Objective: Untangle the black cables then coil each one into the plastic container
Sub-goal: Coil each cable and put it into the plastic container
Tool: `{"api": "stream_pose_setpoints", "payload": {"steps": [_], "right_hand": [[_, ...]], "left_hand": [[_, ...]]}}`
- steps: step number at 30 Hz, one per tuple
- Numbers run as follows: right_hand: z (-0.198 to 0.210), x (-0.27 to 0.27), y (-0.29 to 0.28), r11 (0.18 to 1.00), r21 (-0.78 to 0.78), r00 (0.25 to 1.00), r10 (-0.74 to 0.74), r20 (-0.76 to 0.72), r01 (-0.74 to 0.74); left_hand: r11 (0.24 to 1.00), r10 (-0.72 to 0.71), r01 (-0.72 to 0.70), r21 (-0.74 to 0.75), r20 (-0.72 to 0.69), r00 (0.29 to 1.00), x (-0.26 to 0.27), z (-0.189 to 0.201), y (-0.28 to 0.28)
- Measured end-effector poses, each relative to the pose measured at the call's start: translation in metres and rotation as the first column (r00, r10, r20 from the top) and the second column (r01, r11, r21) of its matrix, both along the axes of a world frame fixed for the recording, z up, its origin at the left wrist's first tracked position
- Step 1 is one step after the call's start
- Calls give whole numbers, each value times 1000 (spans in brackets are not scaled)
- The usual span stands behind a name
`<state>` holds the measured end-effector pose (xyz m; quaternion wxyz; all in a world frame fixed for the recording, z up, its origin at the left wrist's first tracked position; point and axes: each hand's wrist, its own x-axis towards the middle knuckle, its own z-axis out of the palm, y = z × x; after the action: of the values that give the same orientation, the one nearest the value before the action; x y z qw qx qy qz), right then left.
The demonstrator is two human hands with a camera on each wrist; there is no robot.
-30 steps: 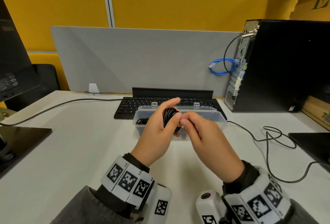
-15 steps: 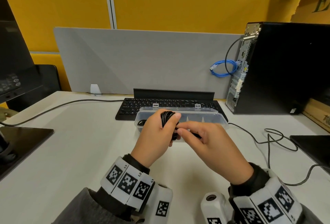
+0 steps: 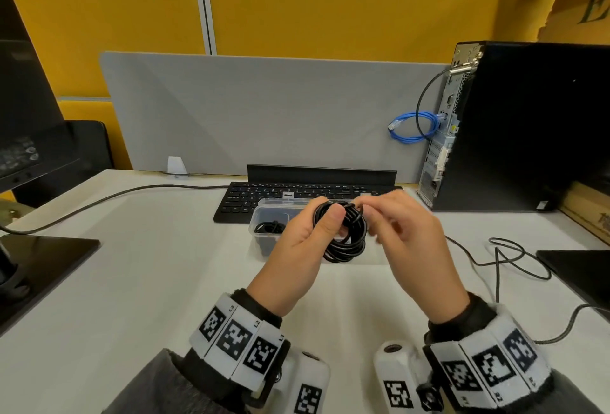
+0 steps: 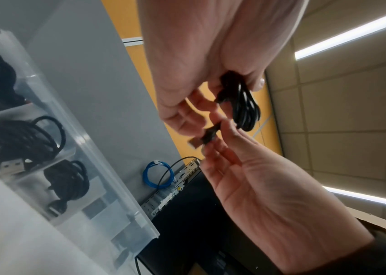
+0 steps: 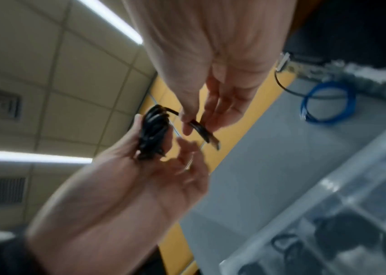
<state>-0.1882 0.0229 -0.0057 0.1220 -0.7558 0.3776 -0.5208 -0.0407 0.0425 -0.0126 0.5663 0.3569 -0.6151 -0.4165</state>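
At the bottom of the head view, 2 sleeved wrists with marker bands are seen above the white table (image 3: pixel 138 281). Just above them, at the centre of the frame, the left hand (image 3: pixel 297 248) is closed around a coiled black cable (image 3: pixel 346 235), the thumb pressed on the front of the loops; the bundle is held in the air, just in front of the plastic container (image 3: pixel 264 215). The right hand (image 3: pixel 409 242) is raised beside the coil, and its grip is a pinch of thumb and fingers on the free end of the cable. In the left wrist view that end is shown as a plug (image 4: pixel 201 141) with a metal tip, held between the fingertips (image 4: pixel 220 134) below the coil. The right wrist view is blurred, but the same pinch can be made out.

In the clear container, divided into compartments, 3 other black cables (image 4: pixel 29 137) are seen lying coiled, 1 in each compartment. Behind it a black keyboard (image 3: pixel 251 196) is placed against a grey divider (image 3: pixel 264 110). At the right of the frame a black computer tower (image 3: pixel 528 123) is stood, with a blue cable (image 3: pixel 412 126) looped at its back. A monitor (image 3: pixel 23 100) is seen at the left edge.
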Motion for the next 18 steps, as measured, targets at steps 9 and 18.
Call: {"api": "stream_pose_setpoints", "payload": {"steps": [9, 18], "right_hand": [[8, 7, 18, 802, 399, 865, 269, 423, -445], [3, 0, 12, 914, 323, 968, 246, 42, -246]], "left_hand": [[995, 100, -104, 9, 174, 980, -4, -2, 1], [936, -214, 193, 295, 41, 976, 4, 1, 4]]}}
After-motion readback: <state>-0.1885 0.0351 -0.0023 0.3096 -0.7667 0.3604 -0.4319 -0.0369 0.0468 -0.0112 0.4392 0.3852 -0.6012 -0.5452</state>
